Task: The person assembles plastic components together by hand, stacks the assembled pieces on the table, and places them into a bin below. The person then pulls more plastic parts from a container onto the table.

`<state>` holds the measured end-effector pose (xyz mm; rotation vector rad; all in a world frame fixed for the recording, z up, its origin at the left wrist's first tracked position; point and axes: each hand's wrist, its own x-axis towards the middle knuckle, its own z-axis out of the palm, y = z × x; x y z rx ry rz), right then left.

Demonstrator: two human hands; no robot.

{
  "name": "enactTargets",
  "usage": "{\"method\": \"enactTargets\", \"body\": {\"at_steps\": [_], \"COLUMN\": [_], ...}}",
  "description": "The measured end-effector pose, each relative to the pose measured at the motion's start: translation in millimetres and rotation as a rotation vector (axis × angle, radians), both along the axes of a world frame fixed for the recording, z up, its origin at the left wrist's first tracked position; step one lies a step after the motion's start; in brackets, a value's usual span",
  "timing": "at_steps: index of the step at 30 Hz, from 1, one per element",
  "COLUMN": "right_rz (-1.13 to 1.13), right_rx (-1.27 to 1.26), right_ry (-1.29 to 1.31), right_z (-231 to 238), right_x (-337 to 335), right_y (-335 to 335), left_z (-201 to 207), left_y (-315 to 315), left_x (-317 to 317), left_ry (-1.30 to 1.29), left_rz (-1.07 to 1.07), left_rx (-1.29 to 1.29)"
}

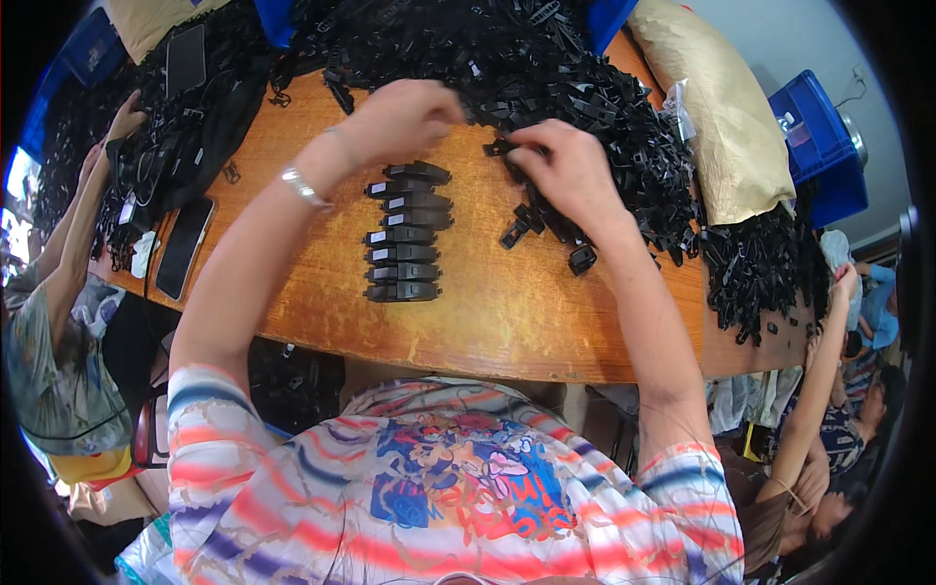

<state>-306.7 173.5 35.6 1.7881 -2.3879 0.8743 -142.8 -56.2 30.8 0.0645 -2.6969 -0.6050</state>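
Under both hands, much is hard to read: the fingertips of the left hand [405, 117] sink into the edge of the heap [546, 78] of black plastic clips, so whether they pinch a piece cannot be told, and the single clips in that heap blur into one dark mass. The right hand [561, 171] is curled, knuckles up, fingers bent closed around some black clips [507, 151] at the heap's near edge; how many it holds is hidden by the fingers. Both forearms come up from the lower edge and bend inward, wrists apart, the left one wearing a silver bracelet [302, 187]. Just below the left hand, between the two arms, a neat column of stacked clips [402, 234] lies on the wooden table [487, 312]. Loose clips [546, 239] lie scattered just below the right hand. Far left of the left hand a dark phone [183, 249] lies flat, and another person's hand [125, 117] reaches into a second pile, partly cut off by the rim.
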Motion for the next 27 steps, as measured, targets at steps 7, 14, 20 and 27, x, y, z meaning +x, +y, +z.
{"method": "enactTargets", "body": {"at_steps": [7,14,20,27], "right_rz": [-0.263,-0.228,-0.194,-0.226], "right_rx": [-0.084,-0.074,-0.049,0.006], "right_ry": [-0.254,-0.209,-0.260,-0.264], "right_z": [21,13,5,7], "right_x": [-21,-21,-14,-9], "right_y": [51,63,53,48], "left_z": [-29,-19,-25,-29], "left_y": [71,75,73,76], "left_x": [-92,-96,-79,-74], "left_ry": [0.018,-0.128,-0.033,-0.102], "left_rz": [-0.090,-0.078,-0.072,-0.050], "left_rx": [-0.253,-0.275,-0.257,-0.114]}}
